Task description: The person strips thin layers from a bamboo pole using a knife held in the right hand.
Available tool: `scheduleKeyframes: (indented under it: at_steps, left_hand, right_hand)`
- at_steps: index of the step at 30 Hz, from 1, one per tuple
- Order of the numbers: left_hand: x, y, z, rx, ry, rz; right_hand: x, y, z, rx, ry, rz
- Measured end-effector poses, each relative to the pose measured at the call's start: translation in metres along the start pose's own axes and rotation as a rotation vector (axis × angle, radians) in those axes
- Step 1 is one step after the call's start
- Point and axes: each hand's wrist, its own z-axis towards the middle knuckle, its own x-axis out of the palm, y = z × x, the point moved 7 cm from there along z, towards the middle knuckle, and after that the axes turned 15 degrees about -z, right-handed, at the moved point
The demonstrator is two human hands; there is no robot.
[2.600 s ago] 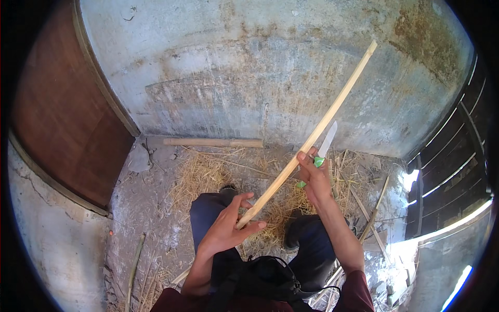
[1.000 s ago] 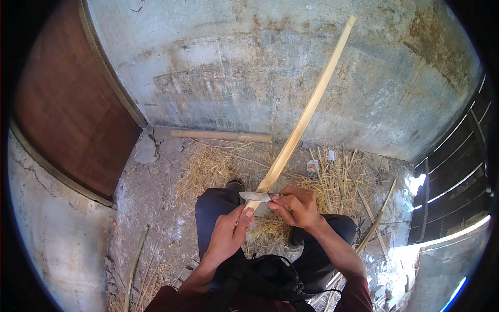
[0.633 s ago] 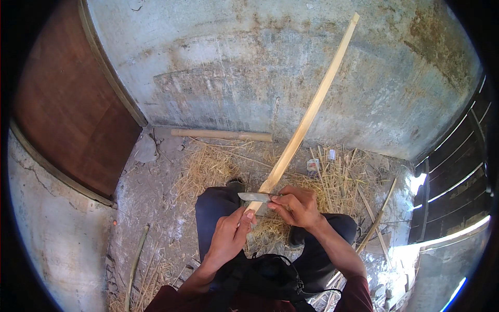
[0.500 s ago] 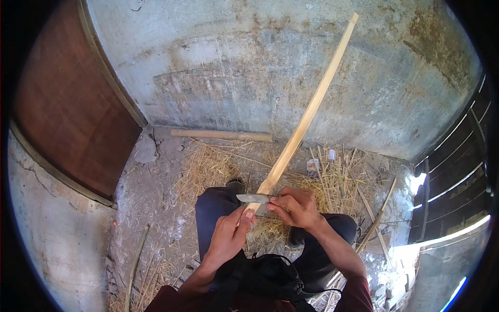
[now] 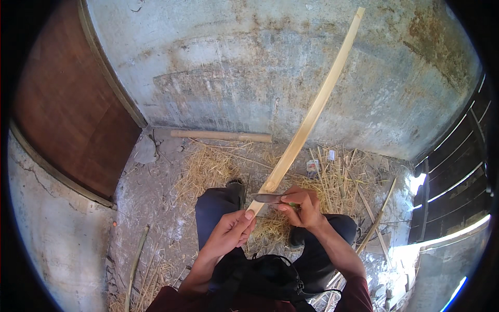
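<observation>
A long, pale split-bamboo strip (image 5: 315,106) slants up and to the right from between my knees, its far end standing in front of the wall. My left hand (image 5: 228,233) grips its near end, thumb on top. My right hand (image 5: 303,207) is closed on a short knife (image 5: 268,198); the fingers cover its handle. The blade lies across the strip just beyond my left thumb, pointing left, near a notch or node in the bamboo.
A bamboo pole (image 5: 221,136) lies along the foot of the stained wall (image 5: 223,67). Straw (image 5: 205,169) and thin sticks (image 5: 377,216) litter the floor. A brown door panel (image 5: 67,104) is at left, dark slats (image 5: 452,171) at right. A dark bag (image 5: 254,278) rests at my lap.
The knife has shifted to the right and its blade has turned slightly. The strip's far end has risen a little to the right. My left hand stays on the near end.
</observation>
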Motion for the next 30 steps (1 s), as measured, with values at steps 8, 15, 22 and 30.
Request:
scheduleKeyframes:
  at_steps: [8, 15, 22, 30]
  left_hand:
    - [0.001, -0.003, -0.001, 0.051, 0.016, 0.065]
    - [0.002, -0.006, -0.004, 0.127, -0.029, 0.183]
    - [0.004, -0.005, -0.008, 0.139, -0.054, 0.289]
    - [0.010, -0.014, -0.014, 0.211, -0.160, 0.489]
  right_hand:
    - [-0.005, -0.027, -0.012, 0.376, -0.144, 0.290]
    - [-0.019, -0.047, 0.000, 0.744, -0.189, 0.452]
    - [-0.029, -0.067, 0.010, 0.731, -0.220, 0.445]
    - [-0.041, -0.073, 0.014, 0.699, -0.239, 0.350]
